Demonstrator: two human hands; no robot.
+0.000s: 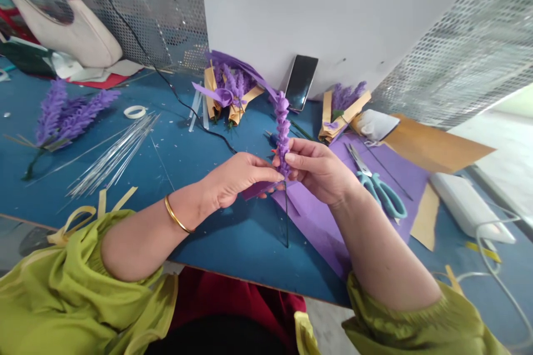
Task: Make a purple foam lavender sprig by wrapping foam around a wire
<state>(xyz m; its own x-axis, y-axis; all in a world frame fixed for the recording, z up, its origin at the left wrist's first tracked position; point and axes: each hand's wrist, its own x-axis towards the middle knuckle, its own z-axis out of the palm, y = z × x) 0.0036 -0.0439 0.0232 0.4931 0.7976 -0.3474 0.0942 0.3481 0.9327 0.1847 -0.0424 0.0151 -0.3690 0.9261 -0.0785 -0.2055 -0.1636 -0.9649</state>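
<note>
A purple paper lavender stem (282,127) stands upright between my hands, its dark wire (287,222) hanging below. My right hand (318,169) pinches the flower's lower part between thumb and fingers. At the base, my left hand (247,177) grips a purple paper strip (260,188) against the stem; its fingers are partly hidden behind the strip. Beneath and right of my hands lies a purple paper sheet (328,227). Teal-handled scissors (378,188) rest on that sheet, blades pointing away.
Finished lavender flowers (69,111) and a bundle of bare wires (114,155) lie left, near a tape roll (135,112). Wrapped bouquets (233,94) and a phone (302,82) stand at the back. Right are brown paper (441,144) and a white box (468,205) with cables.
</note>
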